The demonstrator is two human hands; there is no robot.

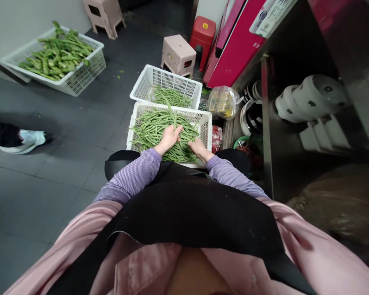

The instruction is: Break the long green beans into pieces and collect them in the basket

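A white plastic basket [208, 128] stands before my knees, heaped with long green beans [150, 128]. Over the heap, my left hand [169, 138] is closed round a few green beans [169, 107] whose ends stick out toward the far side. My right hand [198, 147] is low at the right part of the pile, its fingers partly buried among the beans; whether it grips any is hidden. Just behind stands a second white basket [144, 80] with a smaller heap of green beans [174, 97] in it.
To the far left a white basket [87, 67] holds thick green stalks [57, 55]. Stools, one beige [178, 51] and one red [203, 35], stand behind the baskets. Bagged goods [223, 100] and a metal shelf [267, 131] border the right. Another person's shoe [26, 140] is at left.
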